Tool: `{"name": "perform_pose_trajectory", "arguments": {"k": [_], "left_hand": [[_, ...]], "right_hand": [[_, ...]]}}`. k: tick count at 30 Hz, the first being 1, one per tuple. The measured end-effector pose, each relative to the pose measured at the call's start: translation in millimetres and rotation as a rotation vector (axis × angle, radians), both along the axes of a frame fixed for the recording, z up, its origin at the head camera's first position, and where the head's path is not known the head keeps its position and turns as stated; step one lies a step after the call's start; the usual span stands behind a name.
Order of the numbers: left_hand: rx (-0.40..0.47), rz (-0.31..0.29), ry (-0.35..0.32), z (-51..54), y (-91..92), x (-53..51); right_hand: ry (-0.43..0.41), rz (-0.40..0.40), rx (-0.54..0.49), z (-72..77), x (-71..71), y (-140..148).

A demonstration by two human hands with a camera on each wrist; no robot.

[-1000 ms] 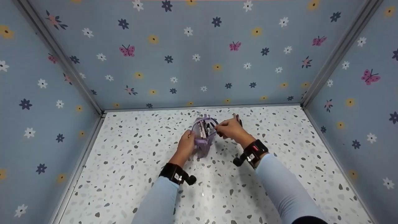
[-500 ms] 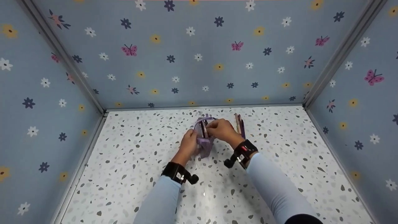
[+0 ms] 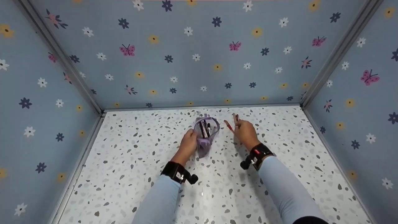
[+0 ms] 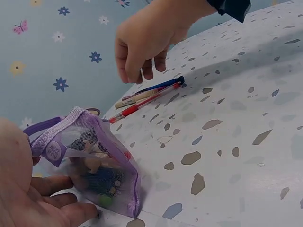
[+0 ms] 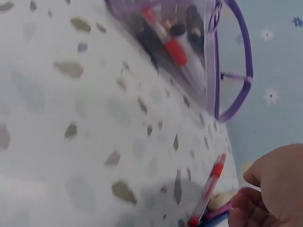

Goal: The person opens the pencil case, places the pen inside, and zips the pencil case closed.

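Observation:
My left hand (image 3: 188, 141) grips the side of a purple mesh pencil case (image 3: 203, 150), which stands upright with its top unzipped. Through the mesh, a red-capped pen (image 5: 176, 51) and several dark items show in the right wrist view. Just above a small group of pens on the table hovers my right hand (image 3: 247, 133), its fingers hanging loosely with nothing between them. In that group the left wrist view shows a red pen (image 4: 128, 112), a beige pen (image 4: 135, 99) and a blue pen (image 4: 165, 83), lying close together.
The white speckled table (image 3: 124, 174) meets a flowered blue back panel (image 3: 199, 74) just beyond the pens. Similar panels with grey metal edging close off the left side (image 3: 34, 124) and the right side (image 3: 367, 124).
My right hand dipped into the pencil case's opening half a second ago, then moved right, out over the loose pens. My left hand has kept hold of the case.

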State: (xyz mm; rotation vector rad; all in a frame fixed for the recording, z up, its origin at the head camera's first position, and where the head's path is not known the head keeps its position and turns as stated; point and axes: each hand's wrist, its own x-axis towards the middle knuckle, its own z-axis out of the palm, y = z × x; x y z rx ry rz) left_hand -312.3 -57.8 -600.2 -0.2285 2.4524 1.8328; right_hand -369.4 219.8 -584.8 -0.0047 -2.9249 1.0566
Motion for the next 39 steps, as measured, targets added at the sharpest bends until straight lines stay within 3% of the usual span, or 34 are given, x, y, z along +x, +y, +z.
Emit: {"name": "perform_pose_trajectory", "arguments": {"k": [8,15,18,19,20,23,26,33,36,39], "left_hand": [[0.038,0.006,-0.011,3.5,0.7,4.3],[0.091,-0.005,-0.01,-1.1,0.2,3.2],[0.102,-0.028,0.009,-11.3,-3.3,-3.5],[0.103,-0.04,0.031,-21.1,-5.8,-8.9],[0.094,-0.045,0.028,-21.3,-6.3,-9.7],[0.059,-0.038,0.039,-16.4,-4.8,-7.0],[0.035,-0.019,0.0,-0.2,-3.5,2.3],[-0.003,-0.013,0.04,-56.5,-12.2,-32.9],[-0.002,-0.002,0.026,-51.8,-10.5,-30.1],[0.047,0.013,0.013,-30.7,-6.6,-15.5]], "right_hand": [[-0.08,-0.035,0.056,-16.2,0.9,25.1],[-0.124,-0.036,0.062,-20.9,0.7,30.0],[-0.124,-0.033,0.093,-19.8,1.5,29.2],[-0.118,-0.028,0.114,-19.3,2.0,28.4],[-0.11,-0.023,0.134,-19.0,2.6,27.3],[-0.06,0.002,0.196,-18.7,5.1,23.3],[-0.012,0.017,0.221,-20.2,7.8,19.7],[-0.012,0.014,0.191,-23.0,8.8,21.5],[-0.046,-0.028,0.129,-20.4,9.0,22.7],[-0.061,-0.072,0.067,-13.3,8.6,20.3]]}}
